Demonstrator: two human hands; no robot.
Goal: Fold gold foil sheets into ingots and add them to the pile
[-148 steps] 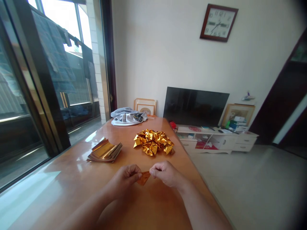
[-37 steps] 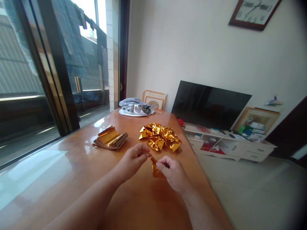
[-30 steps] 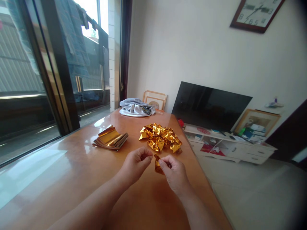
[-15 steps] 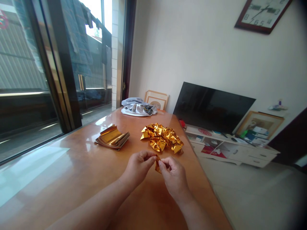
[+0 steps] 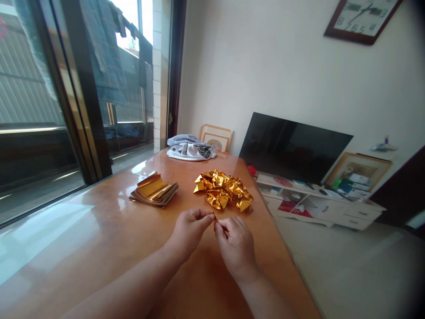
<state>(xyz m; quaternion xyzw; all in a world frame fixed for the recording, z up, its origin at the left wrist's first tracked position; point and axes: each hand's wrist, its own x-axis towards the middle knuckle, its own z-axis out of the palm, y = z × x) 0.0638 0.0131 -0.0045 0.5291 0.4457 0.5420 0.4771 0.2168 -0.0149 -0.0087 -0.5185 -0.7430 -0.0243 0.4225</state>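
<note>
A small folded piece of gold foil (image 5: 215, 224) is pinched at my fingertips, and most of it is hidden by my fingers. My right hand (image 5: 235, 248) grips it from the right, while my left hand (image 5: 190, 233) meets its upper end from the left. Just beyond my hands lies a crumpled heap of shiny gold foil pieces (image 5: 222, 190). Further left sits a flat stack of gold foil sheets (image 5: 153, 190), its top sheets curling up. Neither hand touches the heap or the stack.
All this is on a glossy orange-brown table (image 5: 99, 239). A crumpled grey-white garment (image 5: 191, 149) lies at its far end. To the right, the table edge drops to a tiled floor (image 5: 345, 266). A low white cabinet (image 5: 318, 204) and a black television (image 5: 294, 146) stand beyond.
My hands have come closer together, and the gold foil piece now looks smaller and is mostly hidden between my fingertips. The heap and stack have not moved.
</note>
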